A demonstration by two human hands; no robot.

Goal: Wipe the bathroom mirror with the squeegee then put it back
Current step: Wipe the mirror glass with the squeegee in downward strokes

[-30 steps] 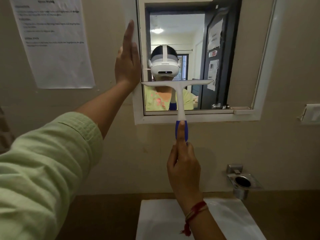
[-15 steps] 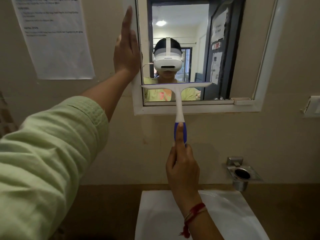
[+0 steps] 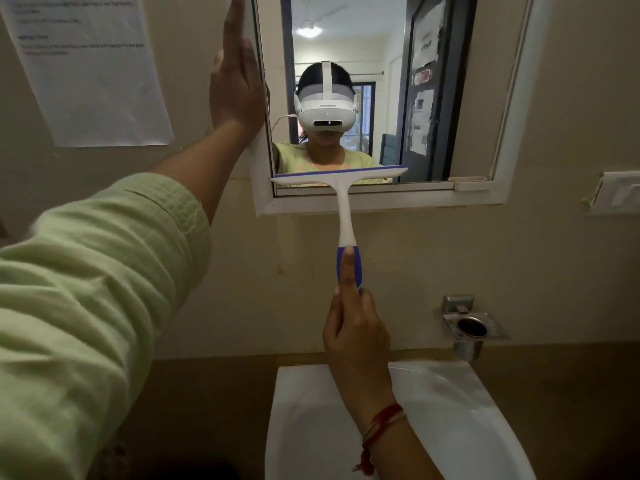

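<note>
The white squeegee has a blue handle and a blue rubber blade. Its blade lies across the bottom left strip of the mirror, just above the white frame. My right hand is shut on the blue handle from below, forefinger stretched up along it. My left hand is flat, fingers straight up, pressed against the mirror's left frame edge.
A white basin sits right below my right hand. A steel cup holder juts from the wall at right. A printed paper sheet hangs on the wall at left, a white switch plate at far right.
The squeegee blade has slid down the mirror from mid-height to its bottom edge. My left hand has stayed on the frame's left side.
</note>
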